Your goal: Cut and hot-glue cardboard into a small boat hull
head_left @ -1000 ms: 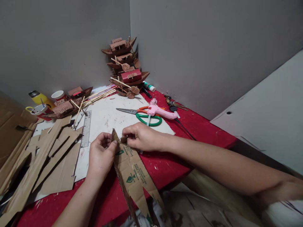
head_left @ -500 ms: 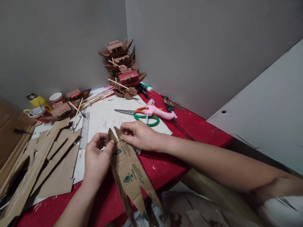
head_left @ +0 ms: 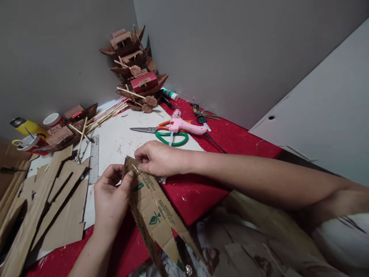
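Note:
A long piece of brown cardboard point(head_left: 157, 204) with green print, cut into points at both ends, slopes from the table edge towards my body. My left hand point(head_left: 113, 192) pinches its far left point between thumb and fingers. My right hand point(head_left: 157, 157) grips the far right point, the fingertips partly hidden behind it. Only a narrow slit shows between the two points, which lean together. Just beyond my right hand lie scissors point(head_left: 173, 139) with green and orange handles, and a pink glue gun point(head_left: 187, 126) rests across them.
Cardboard strips and offcuts point(head_left: 57, 207) pile up at the left beside a metal ruler point(head_left: 93, 159). Model boats point(head_left: 144, 82) stack in the corner by thin wooden sticks point(head_left: 108, 113). Paper cups point(head_left: 31, 144) and a yellow bottle point(head_left: 29, 129) stand at the far left.
The gap between the two far points of the cardboard has narrowed as my right hand brought its point over to the left one. The view has shifted slightly.

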The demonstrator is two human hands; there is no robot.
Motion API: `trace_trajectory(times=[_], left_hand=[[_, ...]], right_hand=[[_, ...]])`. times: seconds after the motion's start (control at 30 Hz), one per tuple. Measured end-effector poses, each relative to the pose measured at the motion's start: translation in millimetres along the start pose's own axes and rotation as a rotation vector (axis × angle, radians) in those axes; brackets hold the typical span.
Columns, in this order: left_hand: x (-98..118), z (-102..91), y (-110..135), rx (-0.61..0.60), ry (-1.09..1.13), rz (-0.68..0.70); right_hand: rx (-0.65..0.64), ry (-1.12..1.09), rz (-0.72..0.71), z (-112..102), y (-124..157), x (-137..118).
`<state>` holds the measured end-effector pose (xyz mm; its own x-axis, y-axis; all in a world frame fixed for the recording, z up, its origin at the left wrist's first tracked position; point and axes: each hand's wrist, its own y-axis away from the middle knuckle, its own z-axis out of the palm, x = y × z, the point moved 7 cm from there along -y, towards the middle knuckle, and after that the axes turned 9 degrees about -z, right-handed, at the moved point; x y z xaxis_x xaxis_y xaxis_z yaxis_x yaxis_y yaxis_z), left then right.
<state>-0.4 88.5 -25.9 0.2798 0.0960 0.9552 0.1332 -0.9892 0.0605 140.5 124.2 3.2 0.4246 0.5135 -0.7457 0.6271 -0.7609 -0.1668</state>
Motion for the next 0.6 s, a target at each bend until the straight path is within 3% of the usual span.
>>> trace_trajectory(times=[0.27,0.6], left_hand=[[-2,-2.3,-1,0.024,-0.031,-0.024],[-1,-1.6,-1,0.036,-0.034,-0.039]], right_hand=[[0.032,-0.039,-0.036,1,0,3],[0.029,-0.172,0.026,5,1,14]])
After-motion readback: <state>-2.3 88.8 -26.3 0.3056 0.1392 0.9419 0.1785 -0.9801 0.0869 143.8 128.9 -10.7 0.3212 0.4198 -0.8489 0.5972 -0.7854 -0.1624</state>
